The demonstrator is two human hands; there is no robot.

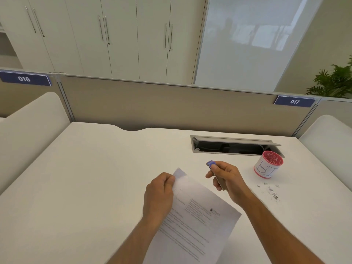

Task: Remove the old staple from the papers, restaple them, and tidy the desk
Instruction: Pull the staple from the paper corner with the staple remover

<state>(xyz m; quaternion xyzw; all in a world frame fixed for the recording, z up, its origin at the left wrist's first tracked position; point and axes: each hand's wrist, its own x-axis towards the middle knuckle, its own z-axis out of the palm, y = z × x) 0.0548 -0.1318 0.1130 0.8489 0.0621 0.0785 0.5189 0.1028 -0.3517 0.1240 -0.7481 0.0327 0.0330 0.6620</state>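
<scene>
Papers: the papers (pixel 192 216) lie slantwise on the white worktop (pixel 85 178), printed side up, far corner raised a little off the surface.
Left hand: the left hand (pixel 159 195) pinches that top-left corner, thumb above and fingers curled under. That looks like the stapling corner.
Right hand: the right hand (pixel 225 177) is wrapped around a small stapler (pixel 216 173), thumb pressed on its blue tip, metal body running back into the palm; it hovers just beside the raised corner, not yet on it.
How the sheets will handle: light and floppy, I'd say, likely to fan apart if let go. Best held close to the corner, edges squared, so the stapler mouth can slide over a flat stack.
How the stapler will handle: rigid and compact, plastic cap over metal. It likely needs a firm squeeze from thumb against fingers.
Scraps: a scatter of small silvery bits (pixel 271 192), apparently spent staples, lies on the worktop right of the papers. They are tiny, sharp-looking and fiddly, and I'd sweep rather than pick them.
Cup: a round red-rimmed cup (pixel 268 164) wrapped in white paper with handwritten letters stands beyond the scraps, near the open cable tray (pixel 228 145).
Step in hand: judging by the loose staples, the restapling is about to happen.
</scene>
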